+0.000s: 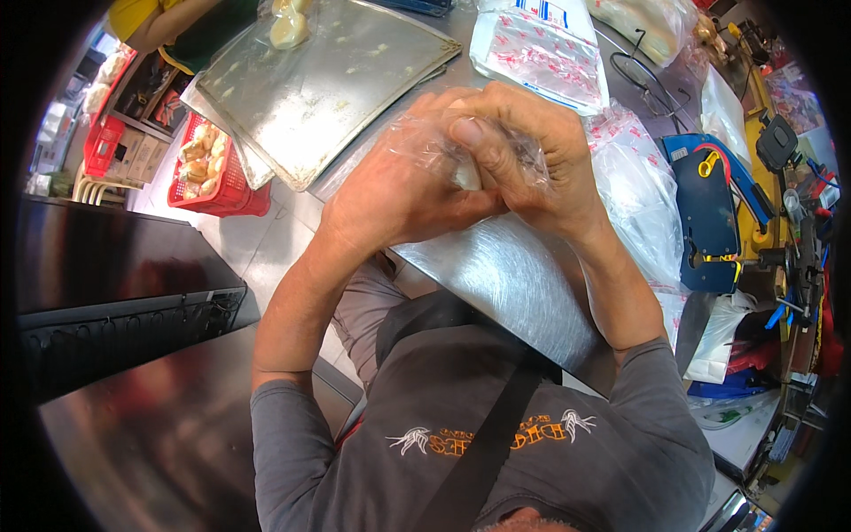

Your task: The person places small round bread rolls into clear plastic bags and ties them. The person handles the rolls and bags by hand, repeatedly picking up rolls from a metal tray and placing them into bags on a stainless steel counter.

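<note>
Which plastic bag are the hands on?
The clear, crinkled bag gathered between left hand and right hand; the red-printed bags lie to the right, held by neither hand.

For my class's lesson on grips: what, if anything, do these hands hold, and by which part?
The left hand and right hand together hold crumpled clear plastic, gathered between them; which part of it they grip cannot be told.

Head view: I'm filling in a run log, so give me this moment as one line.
left hand: holding clear plastic; right hand: holding same plastic; upper left: metal tray; left: red basket
</note>
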### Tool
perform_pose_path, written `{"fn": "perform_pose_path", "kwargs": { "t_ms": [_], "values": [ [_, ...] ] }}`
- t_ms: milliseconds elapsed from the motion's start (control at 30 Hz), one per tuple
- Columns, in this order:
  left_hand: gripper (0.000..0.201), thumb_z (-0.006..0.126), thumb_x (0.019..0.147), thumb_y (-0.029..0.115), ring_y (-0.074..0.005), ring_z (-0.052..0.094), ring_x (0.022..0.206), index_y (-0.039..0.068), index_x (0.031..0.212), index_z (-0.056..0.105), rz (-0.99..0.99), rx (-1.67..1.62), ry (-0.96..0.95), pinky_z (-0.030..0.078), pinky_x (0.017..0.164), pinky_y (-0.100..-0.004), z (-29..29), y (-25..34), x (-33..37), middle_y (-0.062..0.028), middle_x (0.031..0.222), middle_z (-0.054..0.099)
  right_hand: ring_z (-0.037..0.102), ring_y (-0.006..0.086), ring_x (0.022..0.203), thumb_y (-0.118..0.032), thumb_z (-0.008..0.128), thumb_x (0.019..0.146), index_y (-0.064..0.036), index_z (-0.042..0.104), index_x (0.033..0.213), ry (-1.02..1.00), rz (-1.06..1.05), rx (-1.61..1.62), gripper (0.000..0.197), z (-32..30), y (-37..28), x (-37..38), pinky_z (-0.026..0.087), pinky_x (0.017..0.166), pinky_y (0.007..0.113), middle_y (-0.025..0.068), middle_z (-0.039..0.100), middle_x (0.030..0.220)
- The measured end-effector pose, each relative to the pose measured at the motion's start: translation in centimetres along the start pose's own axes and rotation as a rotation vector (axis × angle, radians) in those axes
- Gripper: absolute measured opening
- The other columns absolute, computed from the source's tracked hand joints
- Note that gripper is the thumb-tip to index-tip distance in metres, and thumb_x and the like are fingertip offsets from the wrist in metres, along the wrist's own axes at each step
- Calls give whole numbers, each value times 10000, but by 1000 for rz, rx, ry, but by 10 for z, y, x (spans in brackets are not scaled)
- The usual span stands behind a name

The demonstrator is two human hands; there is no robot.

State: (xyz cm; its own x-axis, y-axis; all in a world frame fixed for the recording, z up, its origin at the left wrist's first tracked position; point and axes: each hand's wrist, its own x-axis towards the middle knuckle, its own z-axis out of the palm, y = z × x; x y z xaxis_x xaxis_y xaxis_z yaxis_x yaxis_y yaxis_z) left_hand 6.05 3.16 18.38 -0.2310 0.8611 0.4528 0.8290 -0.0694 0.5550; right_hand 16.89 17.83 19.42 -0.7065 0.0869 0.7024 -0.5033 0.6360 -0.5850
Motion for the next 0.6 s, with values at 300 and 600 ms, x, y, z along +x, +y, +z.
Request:
{"fn": "perform_pose_path", "kwargs": {
  "t_ms": [300,600],
  "values": [
    [496,833,805,205,-384,592,1189,52,1244,660,42,36,24,467,1103,-475,3,0,-5,-154,1274,652,715,311,889,-147,740,937,-57,754,1056,-23,10,-18,150,1,1,0,528,824,383,113,757,961],
    [313,789,824,211,-386,618,1128,35,1072,715,-71,11,-68,441,1130,-491,5,-1,-7,-178,1166,682,657,227,812,-109,744,956,-29,758,1083,-97,-30,-154,151,-2,-5,0,488,791,318,102,742,930]
  ]
}}
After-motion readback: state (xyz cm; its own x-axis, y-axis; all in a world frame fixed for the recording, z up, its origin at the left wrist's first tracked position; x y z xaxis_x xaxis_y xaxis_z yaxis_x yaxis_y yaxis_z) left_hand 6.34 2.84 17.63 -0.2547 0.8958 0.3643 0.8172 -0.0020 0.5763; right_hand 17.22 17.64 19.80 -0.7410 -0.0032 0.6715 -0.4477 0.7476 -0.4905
